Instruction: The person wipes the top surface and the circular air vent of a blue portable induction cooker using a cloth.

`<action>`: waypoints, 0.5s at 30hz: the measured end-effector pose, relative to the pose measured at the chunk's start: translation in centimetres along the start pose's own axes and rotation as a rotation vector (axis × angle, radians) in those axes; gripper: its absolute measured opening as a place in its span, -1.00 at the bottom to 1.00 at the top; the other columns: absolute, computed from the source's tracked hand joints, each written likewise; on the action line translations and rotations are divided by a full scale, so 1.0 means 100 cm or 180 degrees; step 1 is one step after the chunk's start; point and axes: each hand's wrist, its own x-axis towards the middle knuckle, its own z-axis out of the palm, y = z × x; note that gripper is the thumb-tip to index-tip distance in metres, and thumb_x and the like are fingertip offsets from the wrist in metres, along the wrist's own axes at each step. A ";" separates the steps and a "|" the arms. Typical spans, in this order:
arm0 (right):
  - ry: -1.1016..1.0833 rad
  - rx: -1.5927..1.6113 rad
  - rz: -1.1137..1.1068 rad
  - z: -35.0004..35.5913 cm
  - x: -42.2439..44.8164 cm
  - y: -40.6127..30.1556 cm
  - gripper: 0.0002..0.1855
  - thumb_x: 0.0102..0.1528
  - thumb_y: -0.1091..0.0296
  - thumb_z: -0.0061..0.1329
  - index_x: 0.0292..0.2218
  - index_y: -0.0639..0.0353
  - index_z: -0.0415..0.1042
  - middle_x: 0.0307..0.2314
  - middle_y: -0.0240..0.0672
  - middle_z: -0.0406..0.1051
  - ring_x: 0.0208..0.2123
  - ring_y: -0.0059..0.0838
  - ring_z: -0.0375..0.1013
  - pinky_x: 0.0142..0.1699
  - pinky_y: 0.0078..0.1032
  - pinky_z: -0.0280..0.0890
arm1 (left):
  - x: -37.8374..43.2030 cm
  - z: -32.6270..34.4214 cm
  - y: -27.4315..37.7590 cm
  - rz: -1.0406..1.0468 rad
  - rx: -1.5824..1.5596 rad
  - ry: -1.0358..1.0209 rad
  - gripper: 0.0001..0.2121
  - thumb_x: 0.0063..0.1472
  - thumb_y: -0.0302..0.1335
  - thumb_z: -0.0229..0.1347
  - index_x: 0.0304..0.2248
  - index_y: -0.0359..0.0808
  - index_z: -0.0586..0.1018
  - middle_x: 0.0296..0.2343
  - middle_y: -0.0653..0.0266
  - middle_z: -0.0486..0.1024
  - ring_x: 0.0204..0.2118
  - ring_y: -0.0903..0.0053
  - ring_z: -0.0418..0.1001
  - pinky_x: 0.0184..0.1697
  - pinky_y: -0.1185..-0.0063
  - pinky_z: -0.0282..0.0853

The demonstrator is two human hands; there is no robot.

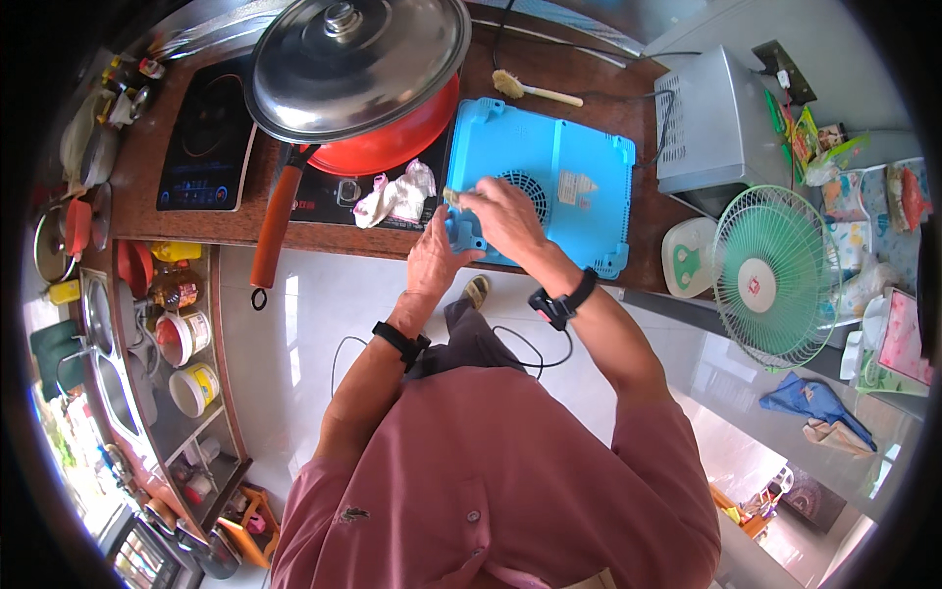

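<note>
A light blue plastic appliance housing (589, 169) with a round vent grille lies underside up on the brown countertop. My left hand (434, 258) rests on its near left corner, thumb and fingers spread around a blue foot. Just above that corner, my right hand (508, 217) has its fingers closed on a small brush (452, 196), its tan bristles towards the corner; most of the brush is hidden by the fingers. Left of the housing, a crumpled white cloth (401, 195) lies on a black glass cooktop. Behind the housing lies another brush (537, 92) with a pale handle.
A red wok (390, 132) with a steel lid (360, 66) stands at the back left, its handle (276, 228) jutting over the counter edge. An induction cooker (202, 140) lies further left. To the right stand a silver appliance (717, 125) and a green fan (773, 276). Cables trail behind.
</note>
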 end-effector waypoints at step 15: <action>0.0323 0.3546 0.2219 -0.040 -0.082 -0.005 -0.50 0.09 0.59 -0.08 0.09 0.34 0.30 -0.16 -0.26 0.41 -0.21 -0.49 0.45 -0.10 -0.52 0.38 | -0.029 -0.038 0.035 0.0115 -0.1029 -0.0746 -0.50 0.09 -0.26 0.32 -0.05 -0.34 0.47 -0.21 0.09 0.52 -0.20 0.28 0.53 -0.16 0.40 0.45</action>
